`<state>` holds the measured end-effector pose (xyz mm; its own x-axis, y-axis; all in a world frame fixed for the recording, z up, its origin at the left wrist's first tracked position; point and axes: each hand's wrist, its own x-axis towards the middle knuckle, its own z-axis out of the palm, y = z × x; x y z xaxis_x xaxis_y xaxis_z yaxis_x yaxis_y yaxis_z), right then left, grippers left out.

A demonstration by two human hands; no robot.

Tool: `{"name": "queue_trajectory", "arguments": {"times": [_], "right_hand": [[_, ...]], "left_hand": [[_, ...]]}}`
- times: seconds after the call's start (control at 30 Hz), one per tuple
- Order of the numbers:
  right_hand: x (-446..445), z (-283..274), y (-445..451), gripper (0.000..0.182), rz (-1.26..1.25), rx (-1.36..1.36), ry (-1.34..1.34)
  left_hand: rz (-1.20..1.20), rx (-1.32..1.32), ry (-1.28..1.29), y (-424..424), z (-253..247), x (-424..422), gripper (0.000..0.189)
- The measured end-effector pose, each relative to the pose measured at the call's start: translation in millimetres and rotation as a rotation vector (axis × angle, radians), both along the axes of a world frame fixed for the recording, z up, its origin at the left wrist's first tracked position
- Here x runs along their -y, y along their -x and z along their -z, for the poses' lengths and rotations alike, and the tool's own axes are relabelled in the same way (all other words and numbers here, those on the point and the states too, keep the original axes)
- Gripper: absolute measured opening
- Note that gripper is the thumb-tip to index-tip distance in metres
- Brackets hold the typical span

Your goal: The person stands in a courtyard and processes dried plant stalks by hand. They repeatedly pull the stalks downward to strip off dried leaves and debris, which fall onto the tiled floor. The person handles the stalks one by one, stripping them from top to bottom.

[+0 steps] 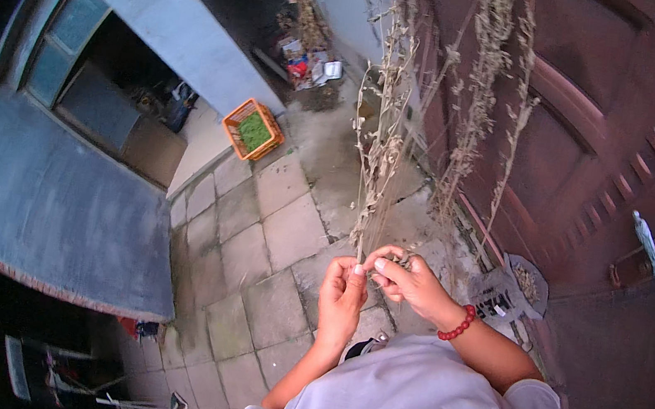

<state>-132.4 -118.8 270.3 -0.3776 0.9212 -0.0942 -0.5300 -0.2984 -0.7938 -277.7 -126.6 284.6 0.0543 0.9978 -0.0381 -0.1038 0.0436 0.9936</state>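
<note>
My left hand (pixel 343 294) grips the lower end of a dried plant stalk (pixel 380 149), which stands up from it with several curled pale leaves or pods. Beside it, my right hand (pixel 407 282) has its thumb and forefinger close against the stalk's base. Small dry bits (pixel 400 260) sit in the curled fingers of that hand. A red bead bracelet (pixel 457 323) circles my right wrist. More dried stalks (pixel 481 82) lean against the reddish-brown metal door, beyond my hands.
An orange plastic crate (pixel 253 130) with green matter stands by the wall. Near the door's foot lies a plastic bag (pixel 500 295) beside a container of dry pieces (pixel 525 281). The door (pixel 558 174) has a handle (pixel 649 245). Paving slabs (pixel 276 298) cover the ground.
</note>
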Motion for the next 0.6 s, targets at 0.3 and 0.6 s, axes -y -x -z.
{"name": "queue_trajectory", "arguments": {"times": [0.3, 0.6], "right_hand": [[18.7, 17.5, -10.9, 0.027, -0.170, 0.066, -0.042], [59.9, 47.6, -136.9, 0.027, 0.338, 0.228, 0.233]], "left_hand": [[0.071, -0.062, 0.062, -4.1, 2.1, 21.3, 0.010], [-0.348, -0.439, -0.171, 64.0, -0.5, 23.6, 0.013]]}}
